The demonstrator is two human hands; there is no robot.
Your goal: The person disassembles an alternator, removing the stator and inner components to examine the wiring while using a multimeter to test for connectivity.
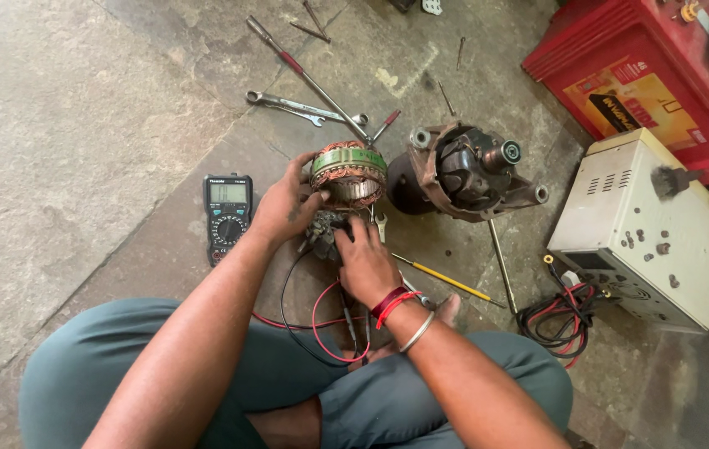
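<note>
— What is the left hand [286,206] doing?
— It is closing around the copper-wound stator [349,173], steadying it.
— And the right hand [366,264]?
— It is pinching the probes just below that grip, beside the multimeter [227,214].

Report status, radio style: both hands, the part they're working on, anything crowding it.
Left hand grips copper-wound stator. Right hand presses on dark part beneath it. Multimeter left, its red and black leads loop under wrists; alternator housing close right.

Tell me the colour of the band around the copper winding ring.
Green, seen in the head view, on the round copper-wound stator ring.
</note>
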